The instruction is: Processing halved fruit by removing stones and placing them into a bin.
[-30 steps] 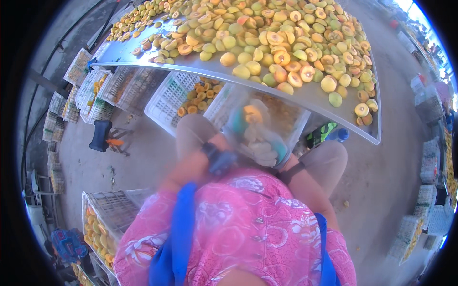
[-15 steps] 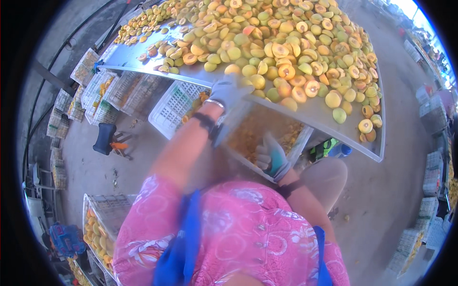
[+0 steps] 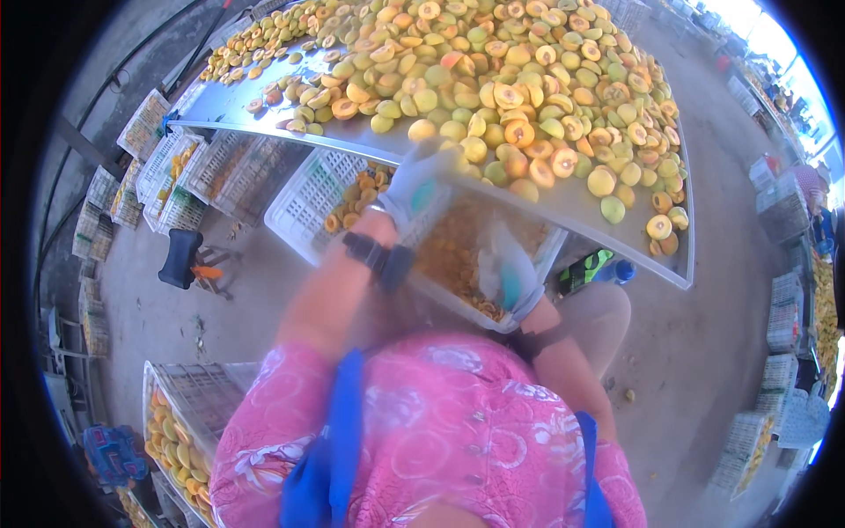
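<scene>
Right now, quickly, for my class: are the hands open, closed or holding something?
Left hand: blurred by the front edge of the table; open or closed, cannot be told.
Right hand: blurred over the white crate; its grip cannot be told.

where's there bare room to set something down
The silvery metal table has bare patches between piled yellow-orange halved fruit and front edge, far left and right. Grey concrete floor lies mostly bare right of the beige-trousered knee. Crowded: the heap, and front middle, with gloved left hand by the edge, gloved right hand at the white plastic crate.
</scene>
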`<state>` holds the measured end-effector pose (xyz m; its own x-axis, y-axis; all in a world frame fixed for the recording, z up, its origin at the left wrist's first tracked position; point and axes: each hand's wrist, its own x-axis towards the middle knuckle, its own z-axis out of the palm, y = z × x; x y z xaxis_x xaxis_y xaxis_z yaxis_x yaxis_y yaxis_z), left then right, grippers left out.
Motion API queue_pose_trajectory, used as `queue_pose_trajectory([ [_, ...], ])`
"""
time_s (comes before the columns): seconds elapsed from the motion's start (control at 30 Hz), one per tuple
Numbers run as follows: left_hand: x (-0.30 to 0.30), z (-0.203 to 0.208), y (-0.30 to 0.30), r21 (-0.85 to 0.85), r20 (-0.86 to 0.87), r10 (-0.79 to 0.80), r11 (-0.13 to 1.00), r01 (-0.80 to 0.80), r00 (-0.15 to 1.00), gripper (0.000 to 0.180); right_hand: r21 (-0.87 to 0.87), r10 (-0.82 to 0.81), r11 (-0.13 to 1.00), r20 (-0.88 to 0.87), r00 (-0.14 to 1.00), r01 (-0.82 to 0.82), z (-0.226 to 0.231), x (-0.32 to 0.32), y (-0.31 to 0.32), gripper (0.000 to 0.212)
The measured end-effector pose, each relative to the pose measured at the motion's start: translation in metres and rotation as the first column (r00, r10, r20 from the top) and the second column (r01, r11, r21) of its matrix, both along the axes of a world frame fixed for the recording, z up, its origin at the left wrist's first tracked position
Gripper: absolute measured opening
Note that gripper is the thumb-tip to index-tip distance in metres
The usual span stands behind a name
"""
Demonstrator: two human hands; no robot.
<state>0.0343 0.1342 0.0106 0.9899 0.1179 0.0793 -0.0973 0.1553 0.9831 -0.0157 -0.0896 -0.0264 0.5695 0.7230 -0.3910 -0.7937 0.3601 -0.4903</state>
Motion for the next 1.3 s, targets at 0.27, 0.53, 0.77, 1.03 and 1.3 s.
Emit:
queue_pose_trajectory([
  [0.27, -0.038, -0.028, -0.019, 0.088, 0.173, -0.02, 0.996, 0.005, 0.985, 0.038, -0.342, 0.097, 0.94, 0.288, 0.953, 0.007, 0.043, -0.011, 0.01, 0.032],
  [0.53, -0.065, 0.0, -0.052, -0.548, 0.06, 0.025, 0.836, 0.012, 0.998, 0.028, -0.491, 0.163, 0.865, 0.471, 0.867, 0.105, 0.056, -0.014, 0.018, 0.03],
  [0.77, -0.063, -0.03, -0.048, -0.446, 0.148, -0.042, 0.889, 0.104, 0.988, 0.035, -0.535, 0.168, 0.836, 0.459, 0.872, 0.12, 0.063, -0.018, 0.026, 0.034],
  [1.03, -0.062, -0.036, -0.059, -0.199, 0.216, 0.007, 0.979, 0.037, 0.976, 0.033, -0.47, 0.103, 0.871, 0.461, 0.881, 0.144, 0.061, -0.016, 0.025, 0.028],
  [1.3, -0.062, -0.033, -0.069, -0.443, 0.22, 0.032, 0.894, 0.071, 0.975, 0.03, -0.468, 0.096, 0.873, 0.439, 0.893, 0.136, 0.06, -0.015, 0.025, 0.032],
])
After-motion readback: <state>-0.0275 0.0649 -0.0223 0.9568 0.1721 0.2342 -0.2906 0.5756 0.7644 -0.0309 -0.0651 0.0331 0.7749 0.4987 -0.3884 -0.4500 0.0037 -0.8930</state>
